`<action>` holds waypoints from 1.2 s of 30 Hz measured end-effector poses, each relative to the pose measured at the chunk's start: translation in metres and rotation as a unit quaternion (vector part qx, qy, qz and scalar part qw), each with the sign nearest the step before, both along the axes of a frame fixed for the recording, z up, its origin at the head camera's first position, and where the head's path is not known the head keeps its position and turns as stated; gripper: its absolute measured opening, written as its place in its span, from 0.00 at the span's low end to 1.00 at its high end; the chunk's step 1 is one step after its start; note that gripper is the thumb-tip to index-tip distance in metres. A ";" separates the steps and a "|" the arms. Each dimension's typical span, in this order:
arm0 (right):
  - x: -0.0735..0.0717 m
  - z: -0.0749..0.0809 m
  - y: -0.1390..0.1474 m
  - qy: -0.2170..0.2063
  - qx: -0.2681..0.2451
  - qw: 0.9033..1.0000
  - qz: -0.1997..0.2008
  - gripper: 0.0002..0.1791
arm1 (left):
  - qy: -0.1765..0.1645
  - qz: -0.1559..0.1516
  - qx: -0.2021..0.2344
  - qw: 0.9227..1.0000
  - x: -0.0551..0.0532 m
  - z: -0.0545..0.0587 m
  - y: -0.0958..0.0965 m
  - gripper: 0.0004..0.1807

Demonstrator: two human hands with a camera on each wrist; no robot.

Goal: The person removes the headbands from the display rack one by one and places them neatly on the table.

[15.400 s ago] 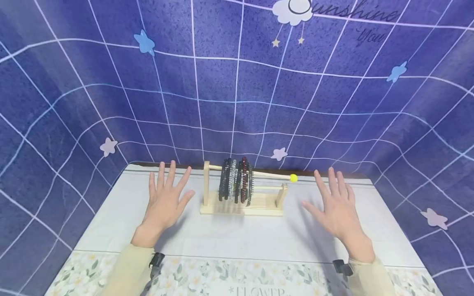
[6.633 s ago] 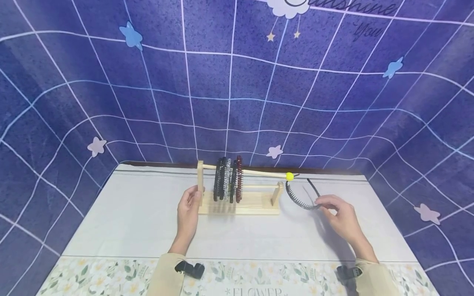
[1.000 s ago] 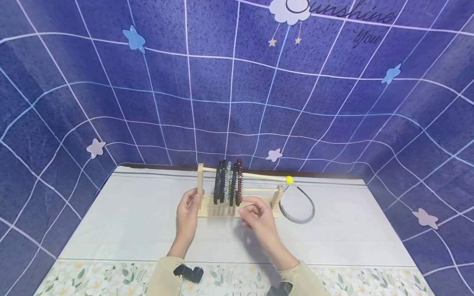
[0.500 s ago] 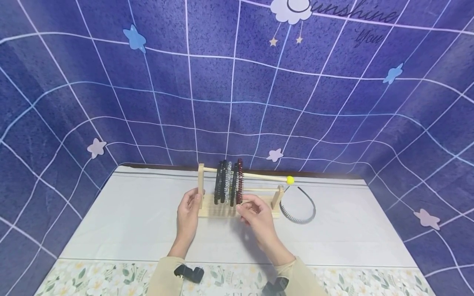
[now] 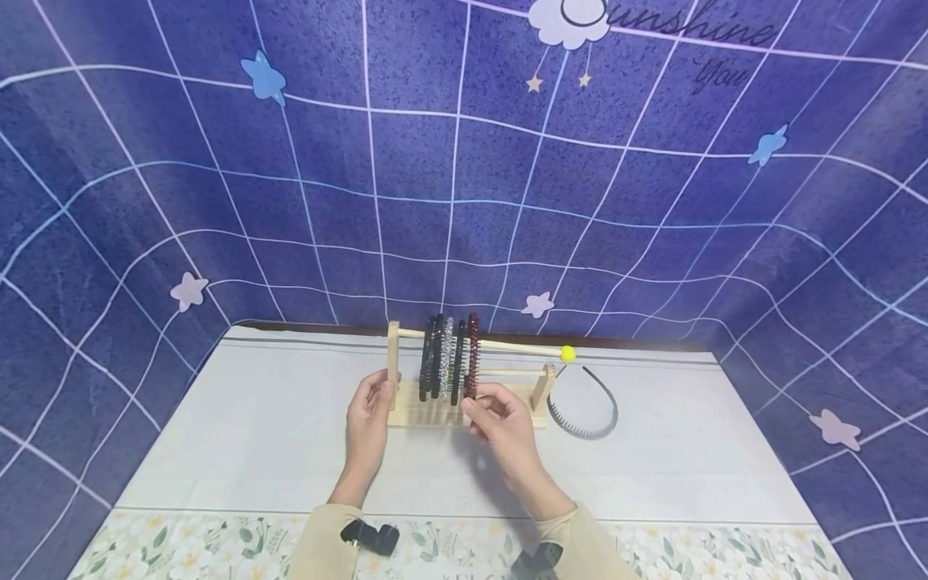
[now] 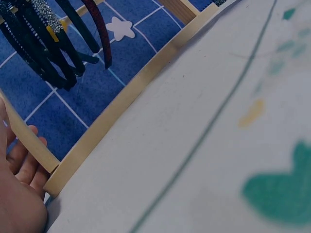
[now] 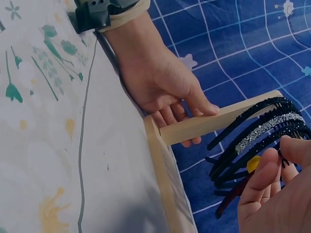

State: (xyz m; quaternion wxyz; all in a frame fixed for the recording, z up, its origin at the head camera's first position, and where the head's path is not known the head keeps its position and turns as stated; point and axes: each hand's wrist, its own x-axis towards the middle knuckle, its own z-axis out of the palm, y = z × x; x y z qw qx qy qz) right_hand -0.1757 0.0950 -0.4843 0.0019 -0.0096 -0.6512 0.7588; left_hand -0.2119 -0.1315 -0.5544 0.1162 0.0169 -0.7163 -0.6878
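Note:
A wooden headband stand [image 5: 392, 362] holds several toothed headbands on its bars. My left hand [image 5: 368, 423] grips the stand's left upright, thumb on one side and fingers on the other, as the right wrist view confirms. With thumb and fingers my right hand [image 5: 507, 423] pinches the lower end of a dark red headband [image 5: 474, 346], the rightmost on the stand. Left of it hang black headbands [image 5: 426, 362] and a silver glittery headband [image 5: 446, 354]. In the left wrist view, the dark red headband [image 6: 101, 36] stands a little apart from the others.
A dark headband [image 5: 609, 395] lies on the white tablecloth [image 5: 689, 451] just right of the stand. The upper bar ends in a yellow ball [image 5: 569, 354]. A blue gridded curtain [image 5: 406, 145] hangs behind the table.
Both hands were first spread apart. The left took the stand; the right moved a dark headband onto the cloth, then took the red one, which has just shifted slightly right.

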 end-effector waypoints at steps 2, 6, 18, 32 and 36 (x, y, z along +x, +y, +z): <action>0.000 0.000 0.001 0.006 0.005 1.000 -0.002 0.15 | -0.001 -0.001 0.001 1.000 0.000 0.001 0.000 0.28; 0.000 -0.001 0.003 0.025 0.021 0.999 -0.007 0.15 | -0.005 -0.002 -0.001 1.000 0.000 0.002 0.001 0.29; 0.001 -0.002 0.003 0.074 0.057 0.995 -0.035 0.11 | -0.002 0.003 -0.002 1.000 0.000 -0.001 0.000 0.28; 0.004 0.002 0.014 0.098 0.060 0.992 -0.054 0.11 | 0.007 0.012 0.000 1.000 0.000 0.003 0.002 0.26; 0.007 0.003 0.017 0.102 0.054 0.992 -0.052 0.11 | 0.012 0.014 0.003 1.000 0.000 0.003 0.003 0.25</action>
